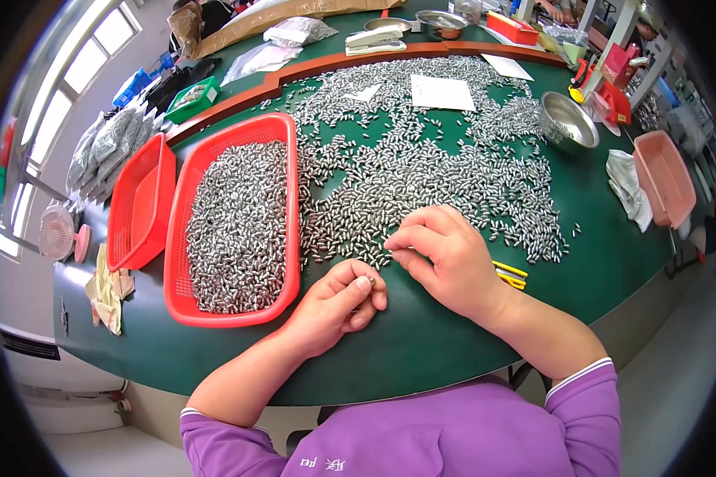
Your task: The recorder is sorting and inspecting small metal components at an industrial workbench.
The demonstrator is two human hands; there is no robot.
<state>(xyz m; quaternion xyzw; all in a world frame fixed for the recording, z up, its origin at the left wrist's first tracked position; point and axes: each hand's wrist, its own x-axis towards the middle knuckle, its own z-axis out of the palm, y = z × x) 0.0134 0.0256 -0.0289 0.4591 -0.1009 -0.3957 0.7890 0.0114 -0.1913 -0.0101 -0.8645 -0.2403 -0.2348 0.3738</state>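
Over the near part of the green table, my left hand (342, 302) is closed, thumb against forefinger, on a small metal piece (371, 281). Just to its right and slightly farther off, my right hand (445, 254) has thumb and fingertips drawn together at the near edge of the pile; what they pinch, if anything, is too small to make out. Beyond both hands spreads a wide layer of small silvery, pointed metal pieces (422, 179). Left of my left hand, a red plastic basket (292, 215) is heaped with similar pieces.
A second red basket (116, 230) tilts at the left beside a cloth (110, 290). Yellow-handled cutter (511, 275) lies by my right wrist. A metal bowl (569, 122), white cloth (630, 189) and pink basin (665, 179) stand right. White paper (442, 92) rests on the pile; a wooden ledge (326, 70) borders it.
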